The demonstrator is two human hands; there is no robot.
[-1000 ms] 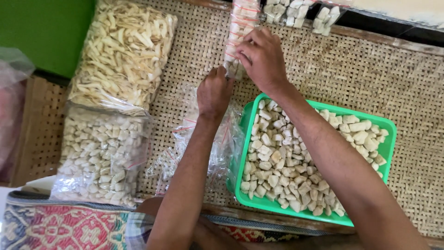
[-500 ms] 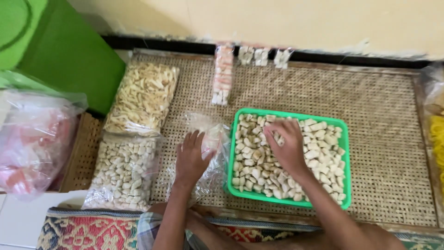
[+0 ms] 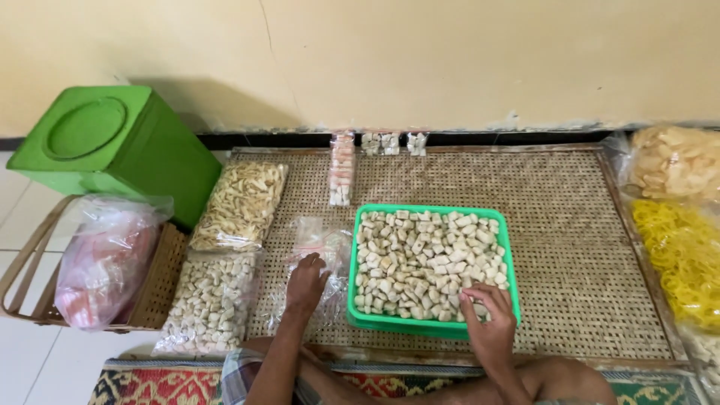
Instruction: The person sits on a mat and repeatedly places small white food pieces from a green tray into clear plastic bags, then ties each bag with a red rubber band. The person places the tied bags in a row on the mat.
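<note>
Right hand (image 3: 489, 324): grip pinching pale snack pieces (image 3: 427, 259) at green tray's (image 3: 390, 322) near right corner | Left hand (image 3: 306, 283): flat, fingers spread, pressing clear plastic bags (image 3: 319, 240) just left of tray | Surface: woven rattan mat (image 3: 570, 247) on floor, cream wall (image 3: 450, 60) behind.

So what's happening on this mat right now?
A person sits at a woven mat. Their right hand reaches into the near corner of a green tray full of pale snack pieces, fingers on the pieces. Their left hand rests on a stack of empty clear plastic bags beside the tray. Filled bags lie further left.
</note>
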